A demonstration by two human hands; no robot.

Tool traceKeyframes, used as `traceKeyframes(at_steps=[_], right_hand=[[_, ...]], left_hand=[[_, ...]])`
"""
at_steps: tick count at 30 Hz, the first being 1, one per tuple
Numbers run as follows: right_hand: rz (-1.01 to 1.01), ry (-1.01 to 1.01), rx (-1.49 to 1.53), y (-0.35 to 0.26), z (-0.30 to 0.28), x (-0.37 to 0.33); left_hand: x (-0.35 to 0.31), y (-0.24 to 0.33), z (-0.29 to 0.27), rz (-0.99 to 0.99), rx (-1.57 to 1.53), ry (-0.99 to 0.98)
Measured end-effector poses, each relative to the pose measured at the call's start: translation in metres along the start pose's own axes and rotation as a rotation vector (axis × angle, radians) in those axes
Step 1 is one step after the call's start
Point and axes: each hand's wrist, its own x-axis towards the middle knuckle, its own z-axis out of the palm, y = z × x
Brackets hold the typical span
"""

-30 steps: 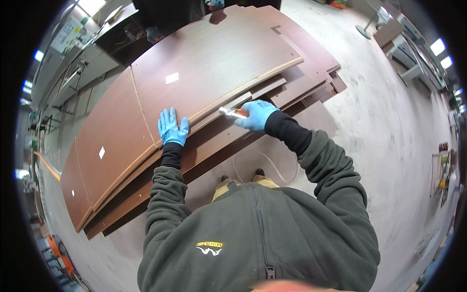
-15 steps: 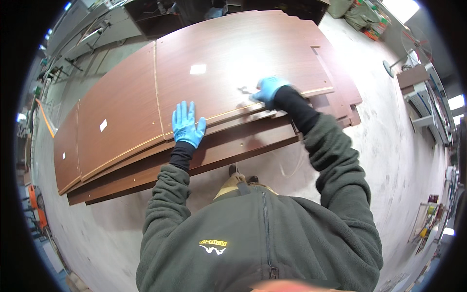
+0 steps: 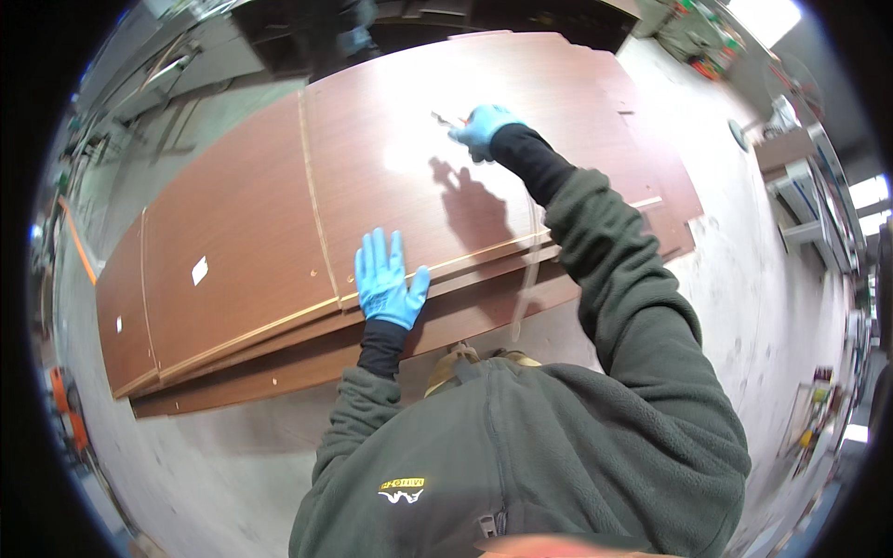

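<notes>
Brown panels (image 3: 242, 214), in the head view, lie stacked before the person; the gloved left hand (image 3: 386, 288) rests flat on the panels' near edge, fingers released, straight and slightly spread; the gloved right hand (image 3: 486, 130), a little blurred, is above the panels' far half, fingers curled around a small tool (image 3: 441, 119); a clear hose (image 3: 531, 270) crosses the panels' near edge; a co-worker (image 3: 346, 28) stands beyond the panels' far edge.

White labels (image 3: 199, 271) on brown panels (image 3: 242, 186)
</notes>
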Motion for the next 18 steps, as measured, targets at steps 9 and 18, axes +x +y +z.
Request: traceKeyframes(at_steps=[9, 18], right_hand=[[0.281, 0.343, 1.065, 0.239, -0.026, -0.220], [0.477, 0.738, 1.188, 0.482, -0.056, -0.317]], left_hand=[[0.009, 0.015, 0.003, -0.025, 0.024, -0.036], [0.078, 0.217, 0.040, 0.251, -0.151, -0.014]])
